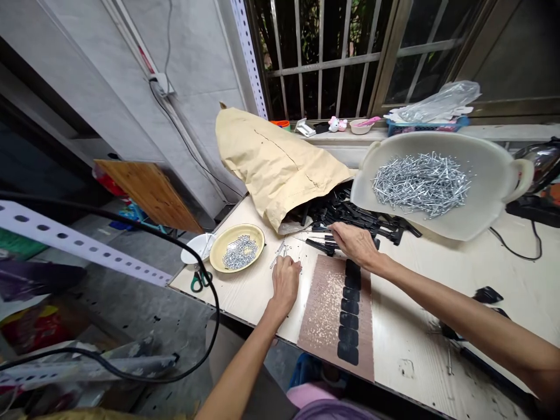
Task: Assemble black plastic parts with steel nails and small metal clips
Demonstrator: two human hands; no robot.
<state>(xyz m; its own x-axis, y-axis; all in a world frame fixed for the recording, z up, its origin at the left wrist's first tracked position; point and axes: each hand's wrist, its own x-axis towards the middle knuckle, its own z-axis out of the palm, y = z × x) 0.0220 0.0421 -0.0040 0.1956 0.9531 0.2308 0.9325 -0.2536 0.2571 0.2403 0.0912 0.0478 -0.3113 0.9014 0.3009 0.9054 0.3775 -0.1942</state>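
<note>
My left hand (286, 283) is closed near the table's front edge, its fingertips down at a few thin metal pins (277, 254). Whether any pin is between its fingers is hidden. Farther right, my right hand (356, 245) reaches over the near side of a pile of black plastic parts (345, 210), its fingers pressed together. What they grip is too small to make out. Below that hand a brown board (321, 315) bears a column of black rounded pads (349, 322) and many pale specks. A yellow bowl (214, 256) of small metal pieces stands left of my left hand.
A paper sack (280, 157) lies with its mouth toward the black parts. At the right stands a large whitish basin (472, 224) of metal pins. Green-handled scissors (199, 281) lie by the left edge. A black cable (214, 326) loops in front at left.
</note>
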